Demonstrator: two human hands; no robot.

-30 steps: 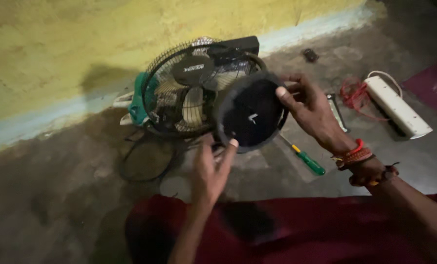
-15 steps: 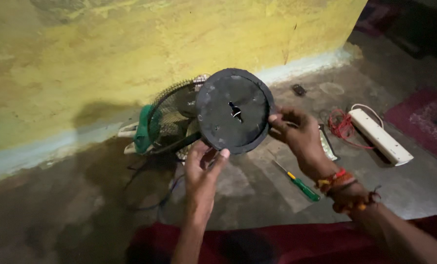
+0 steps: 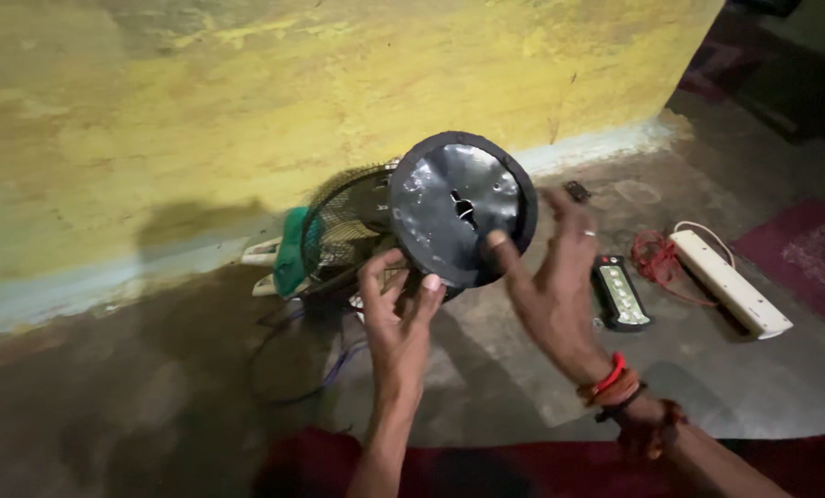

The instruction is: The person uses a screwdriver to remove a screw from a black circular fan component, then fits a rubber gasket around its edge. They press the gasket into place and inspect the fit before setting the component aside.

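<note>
Dark red cloth (image 3: 523, 466) at bottom edge, soft, creased. Left hand (image 3: 396, 318) raised, grip closed on lower rim of round black disc (image 3: 461, 208). Right hand (image 3: 549, 277), red thread bands at wrist, fingers spread, released, one fingertip touching disc face. Disc held in air above floor: flat, dull metallic sheen, dusty, irregular slot at centre, raised dark rim. Behind it wire-mesh fan (image 3: 343, 242), green plastic part. Rough concrete floor (image 3: 154, 406). White power strip (image 3: 728, 280) right. Yellow mottled wall (image 3: 246, 101) beyond.

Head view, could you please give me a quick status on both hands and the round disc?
Left hand grips black round disc at lower edge. Right hand open, fingertip on disc face. Fan cage behind on floor; nothing between the hands.
</note>
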